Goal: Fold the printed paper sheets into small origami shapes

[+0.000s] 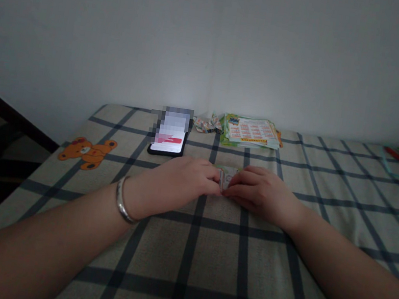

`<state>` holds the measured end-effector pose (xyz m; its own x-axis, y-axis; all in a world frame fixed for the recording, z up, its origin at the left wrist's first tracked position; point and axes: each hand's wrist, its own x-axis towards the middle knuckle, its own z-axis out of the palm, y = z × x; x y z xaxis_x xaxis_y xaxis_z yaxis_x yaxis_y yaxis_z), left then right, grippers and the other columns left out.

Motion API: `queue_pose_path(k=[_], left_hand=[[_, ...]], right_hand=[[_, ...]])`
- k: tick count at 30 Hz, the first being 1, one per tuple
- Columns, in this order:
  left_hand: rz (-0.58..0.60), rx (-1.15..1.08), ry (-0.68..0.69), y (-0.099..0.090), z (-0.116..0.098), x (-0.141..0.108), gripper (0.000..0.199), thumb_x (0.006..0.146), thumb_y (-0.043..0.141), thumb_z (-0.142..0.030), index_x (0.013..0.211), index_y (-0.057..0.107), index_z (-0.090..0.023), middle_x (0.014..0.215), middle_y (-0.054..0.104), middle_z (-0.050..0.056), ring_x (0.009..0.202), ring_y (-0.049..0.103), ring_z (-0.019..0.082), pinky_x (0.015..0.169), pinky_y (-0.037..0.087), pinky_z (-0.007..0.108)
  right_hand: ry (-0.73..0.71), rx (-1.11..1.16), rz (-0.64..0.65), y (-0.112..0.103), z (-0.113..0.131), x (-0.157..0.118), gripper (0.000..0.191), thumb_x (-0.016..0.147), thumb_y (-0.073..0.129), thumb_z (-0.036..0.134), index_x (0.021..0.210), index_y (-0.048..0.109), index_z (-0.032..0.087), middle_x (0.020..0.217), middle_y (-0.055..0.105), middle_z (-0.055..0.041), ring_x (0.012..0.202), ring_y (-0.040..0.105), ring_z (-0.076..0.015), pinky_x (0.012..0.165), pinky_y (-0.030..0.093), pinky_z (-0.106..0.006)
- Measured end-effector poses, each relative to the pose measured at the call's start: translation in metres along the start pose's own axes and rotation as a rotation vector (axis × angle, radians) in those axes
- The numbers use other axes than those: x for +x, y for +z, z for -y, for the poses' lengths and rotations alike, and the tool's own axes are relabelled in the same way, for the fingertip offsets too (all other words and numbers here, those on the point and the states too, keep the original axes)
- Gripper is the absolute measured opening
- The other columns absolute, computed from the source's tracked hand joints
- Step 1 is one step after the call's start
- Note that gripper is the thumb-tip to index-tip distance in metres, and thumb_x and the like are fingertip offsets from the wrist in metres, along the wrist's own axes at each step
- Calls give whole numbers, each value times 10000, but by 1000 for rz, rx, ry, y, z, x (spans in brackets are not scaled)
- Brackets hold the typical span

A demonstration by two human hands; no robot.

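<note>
Left hand (pixel 184 179), right hand (pixel 267 193): grip narrow, both pinching small paper (pixel 229 177); open cloth (pixel 161 263) nearside, bench edge (pixel 11 202) well left.

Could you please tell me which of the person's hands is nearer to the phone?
The left hand is nearer, in front of the phone and slightly to its right; the right hand is farther right, on the other side of the paper.
</note>
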<state>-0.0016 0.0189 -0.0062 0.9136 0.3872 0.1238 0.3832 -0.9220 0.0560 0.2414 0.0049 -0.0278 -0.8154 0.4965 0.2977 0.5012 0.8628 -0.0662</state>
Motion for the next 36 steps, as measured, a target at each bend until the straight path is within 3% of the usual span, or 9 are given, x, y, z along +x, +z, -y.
queue_pose_path(k=[12, 17, 23, 31, 36], left_hand=[[15, -42, 23, -2, -3, 1, 226, 934, 545, -141, 1078, 679, -253, 1090, 658, 7, 1079, 581, 183, 932, 481, 323], [7, 41, 9, 0, -7, 2, 190, 922, 588, -182, 1054, 685, -278, 1057, 668, -11, 998, 600, 184, 855, 497, 334], [13, 59, -3, 0, -11, 2, 142, 932, 554, -159, 996, 671, -210, 1037, 652, 32, 1050, 588, 199, 917, 492, 362], [-30, 73, 35, -1, -10, 3, 111, 903, 559, -147, 936, 657, -188, 986, 657, 50, 996, 595, 220, 869, 500, 385], [28, 52, 39, -5, -9, 2, 126, 879, 583, -151, 972, 654, -196, 1003, 655, 40, 991, 589, 218, 877, 486, 379]], right_hand=[[21, 9, 50, -1, 2, -2, 253, 994, 458, 323, 1005, 699, 245, 974, 690, -31, 861, 602, -180, 740, 459, -318], [17, 12, 67, -4, 4, -2, 236, 987, 472, 288, 1051, 698, 256, 1006, 696, -33, 882, 606, -177, 740, 459, -312], [12, -7, 122, -6, 6, 0, 238, 981, 475, 278, 1050, 698, 232, 976, 697, -47, 923, 608, -191, 765, 464, -332], [-59, -56, 125, -8, 7, -1, 193, 951, 508, 204, 1042, 679, 207, 999, 697, -46, 932, 598, -194, 766, 464, -334], [10, -12, 150, -8, 7, -1, 183, 953, 510, 267, 940, 685, 218, 966, 677, -42, 871, 589, -185, 726, 444, -327]])
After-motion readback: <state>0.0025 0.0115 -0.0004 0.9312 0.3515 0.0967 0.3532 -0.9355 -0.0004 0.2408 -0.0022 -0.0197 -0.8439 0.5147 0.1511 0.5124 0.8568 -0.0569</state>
